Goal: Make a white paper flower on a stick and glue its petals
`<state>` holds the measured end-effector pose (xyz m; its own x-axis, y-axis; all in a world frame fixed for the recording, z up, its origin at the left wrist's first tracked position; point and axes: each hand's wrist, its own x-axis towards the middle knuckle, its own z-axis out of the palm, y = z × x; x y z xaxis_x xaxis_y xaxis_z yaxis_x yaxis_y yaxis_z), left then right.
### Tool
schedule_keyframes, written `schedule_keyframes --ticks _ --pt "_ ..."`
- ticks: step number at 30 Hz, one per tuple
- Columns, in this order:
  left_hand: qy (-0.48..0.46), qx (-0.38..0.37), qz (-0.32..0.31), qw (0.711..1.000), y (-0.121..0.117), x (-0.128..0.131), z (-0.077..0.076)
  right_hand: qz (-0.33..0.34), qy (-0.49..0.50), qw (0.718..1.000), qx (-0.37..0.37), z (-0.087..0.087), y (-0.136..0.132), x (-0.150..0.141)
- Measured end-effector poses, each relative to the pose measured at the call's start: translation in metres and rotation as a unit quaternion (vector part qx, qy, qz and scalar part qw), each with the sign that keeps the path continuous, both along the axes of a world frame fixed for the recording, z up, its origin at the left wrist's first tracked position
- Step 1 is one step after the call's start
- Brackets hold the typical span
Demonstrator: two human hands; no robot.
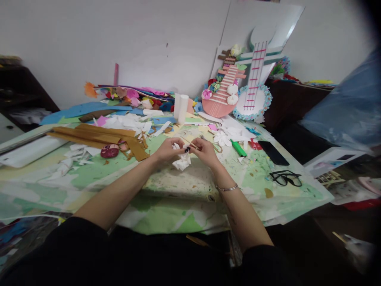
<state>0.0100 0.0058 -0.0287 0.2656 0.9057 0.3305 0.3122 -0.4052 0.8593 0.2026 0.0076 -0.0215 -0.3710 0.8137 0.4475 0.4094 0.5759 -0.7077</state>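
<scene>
Close together over the middle of the table, my two hands meet at a crumpled white paper piece [182, 162]. My left hand [169, 150] is closed on the paper, fingertips pinching its upper part. Between the fingers of my right hand [204, 151] is a thin wooden stick [190, 143], slanting up to the left. The fingertips of both hands nearly touch, and part of the paper is hidden behind them. Just beyond my right hand lie scissors [219, 148], partly covered by it. A white paper flower [222, 139] rests to their right.
Brown paper strips [101, 135], a dark red object [109, 151] and white scraps lie left. White rolls [182, 109] stand behind. On the right are a green tube [238, 149], a phone [273, 153] and glasses [286, 178]. Paper instruments [220, 99] lean at the back.
</scene>
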Motion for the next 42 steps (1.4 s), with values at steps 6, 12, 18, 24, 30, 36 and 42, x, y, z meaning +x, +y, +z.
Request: schedule_keyframes --ticks 6,12,18,24,30,36,42 --pt "-0.031 -0.032 -0.005 0.999 -0.0003 -0.0014 0.0000 0.026 -0.033 0.998 0.044 0.0012 -0.0017 0.0030" --pt "-0.060 -0.033 -0.005 0.998 0.0010 -0.0013 -0.0038 0.024 -0.034 0.998 0.040 -0.0011 0.0005 0.0040" --pt "-0.081 -0.036 -0.009 0.996 -0.0017 0.0001 -0.0015 0.027 -0.043 0.997 0.059 -0.0043 0.0027 0.0051" --pt "-0.107 -0.056 -0.004 0.993 -0.0027 0.0018 -0.0005 0.015 -0.072 0.994 0.076 -0.0050 0.0019 0.0064" --pt "-0.091 -0.035 0.020 0.995 0.0017 0.0009 -0.0036 -0.002 -0.100 0.992 0.078 -0.0036 0.0007 0.0049" --pt "-0.105 -0.037 0.012 0.994 0.0033 0.0004 -0.0070 -0.008 -0.071 0.995 0.072 -0.0067 0.0032 0.0040" --pt "-0.097 -0.044 0.028 0.994 0.0032 0.0005 -0.0066 -0.044 -0.051 0.996 0.066 -0.0078 0.0016 0.0010"
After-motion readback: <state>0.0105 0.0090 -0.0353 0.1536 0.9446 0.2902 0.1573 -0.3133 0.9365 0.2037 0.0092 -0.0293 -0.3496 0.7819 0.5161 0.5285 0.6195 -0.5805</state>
